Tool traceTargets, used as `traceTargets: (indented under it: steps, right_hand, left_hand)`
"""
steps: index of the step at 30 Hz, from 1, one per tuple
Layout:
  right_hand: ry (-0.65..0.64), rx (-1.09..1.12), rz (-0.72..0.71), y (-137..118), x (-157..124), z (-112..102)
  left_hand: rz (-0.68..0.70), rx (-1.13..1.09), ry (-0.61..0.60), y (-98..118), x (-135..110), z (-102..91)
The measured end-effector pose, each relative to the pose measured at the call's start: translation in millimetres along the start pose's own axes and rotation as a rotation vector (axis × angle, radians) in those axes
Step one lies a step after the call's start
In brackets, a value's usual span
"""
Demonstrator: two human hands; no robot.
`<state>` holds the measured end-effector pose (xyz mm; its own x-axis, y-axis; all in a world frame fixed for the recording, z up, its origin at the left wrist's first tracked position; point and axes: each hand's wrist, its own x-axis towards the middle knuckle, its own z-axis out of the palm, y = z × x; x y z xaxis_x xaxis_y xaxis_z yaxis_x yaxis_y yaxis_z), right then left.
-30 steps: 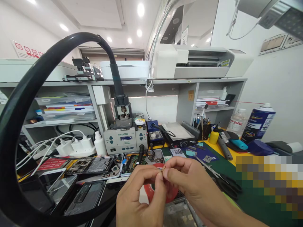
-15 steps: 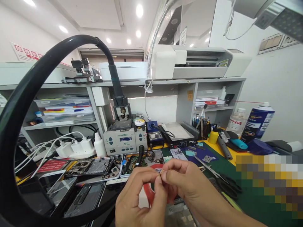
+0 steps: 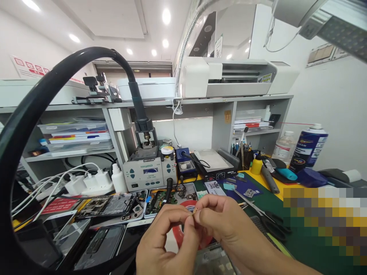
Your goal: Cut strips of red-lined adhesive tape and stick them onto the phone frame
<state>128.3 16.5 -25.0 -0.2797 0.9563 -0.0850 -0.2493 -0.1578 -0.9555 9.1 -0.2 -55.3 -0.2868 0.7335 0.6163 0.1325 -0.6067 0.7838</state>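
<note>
My left hand [image 3: 169,240] and my right hand [image 3: 220,221] meet at the fingertips over the bench. Between their pinched thumbs and forefingers is a tiny gold-coloured piece [image 3: 194,211], too small to name and mostly covered by the fingers. Behind and below the fingers lies a roll of red tape [image 3: 178,237], partly hidden by both hands. Under the wrists shows a clear-lidded box [image 3: 213,259], its contents blurred.
Scissors [image 3: 275,225] lie right of my right hand on the green mat [image 3: 304,244]. Phones [image 3: 99,244] and a tray of circuit boards [image 3: 172,196] are at left and ahead. A hot-air station [image 3: 150,173] stands behind, its thick black hose [image 3: 27,114] arching across the left side.
The whole view has shifted slightly, with the bench and shelves a little further left. Both hands keep their pinch on the small piece, with little visible movement of the fingers.
</note>
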Motion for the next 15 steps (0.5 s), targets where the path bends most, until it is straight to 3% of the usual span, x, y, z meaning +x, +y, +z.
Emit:
traceTargets:
  steps: [4, 7, 12, 15]
  right_hand:
    - [-0.013, 0.018, 0.002, 1, 1, -2]
    - [-0.044, 0.029, 0.002, -1, 1, -3]
    - [-0.112, 0.055, -0.001, -6, -1, -5]
    - [-0.145, 0.073, -0.004, -7, -2, -6]
  left_hand:
    - [-0.065, -0.045, -0.004, 0, 2, -2.7]
    - [-0.182, -0.112, -0.047, 0, 6, -4.8]
    - [-0.399, -0.304, 0.037, 5, 11, -4.1]
    - [-0.466, -0.346, 0.008, 6, 12, -4.4]
